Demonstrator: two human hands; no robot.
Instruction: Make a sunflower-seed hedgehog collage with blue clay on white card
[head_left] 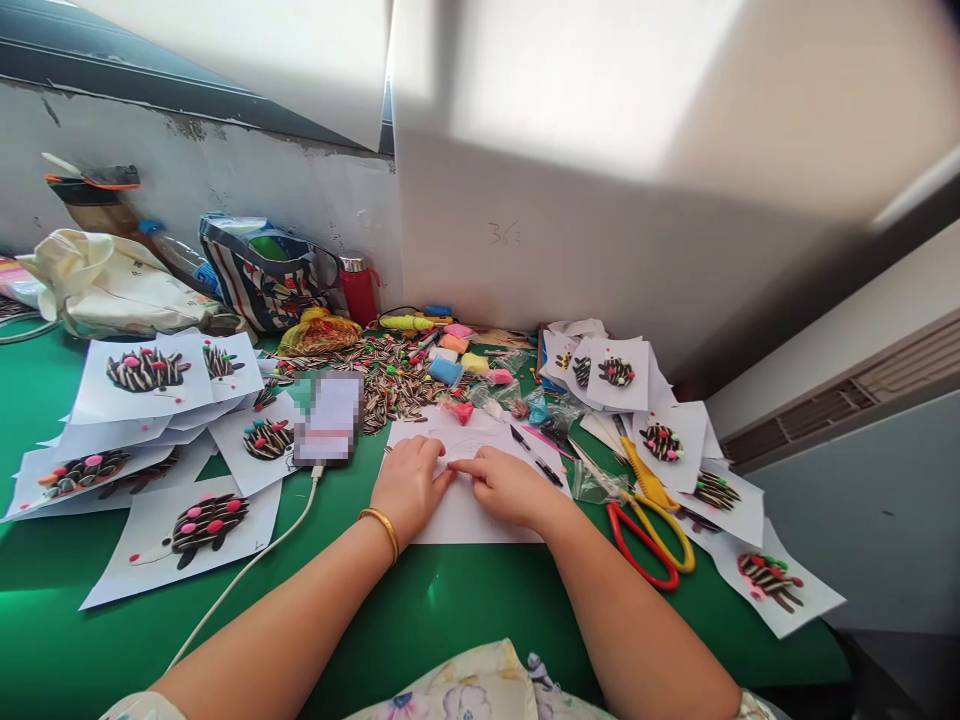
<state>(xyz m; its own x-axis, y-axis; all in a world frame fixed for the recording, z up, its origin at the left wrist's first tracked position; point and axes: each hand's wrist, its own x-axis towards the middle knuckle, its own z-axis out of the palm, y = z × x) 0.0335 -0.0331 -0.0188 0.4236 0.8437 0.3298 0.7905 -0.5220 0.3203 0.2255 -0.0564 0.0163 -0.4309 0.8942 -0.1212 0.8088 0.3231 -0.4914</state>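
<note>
**Head view: hands on paper**

Head view: a white sheet (480, 500) on the green table (450, 610) is pressed by both hands. Left hand (409, 485) is loosely curled; right hand (506, 485) is flat, finger extended. Seeds (390, 375) and scissors (649, 520) lie near.

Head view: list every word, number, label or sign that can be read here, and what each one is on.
"363", roughly, faint handwriting on the white wall; the digits are uncertain.
Phone screen: blurred out, unreadable.
Striped bag: no legible print.
Cloth bag: small marks, too small to read.
Sheet under the left hand and right hand: a faint outline only.
</note>
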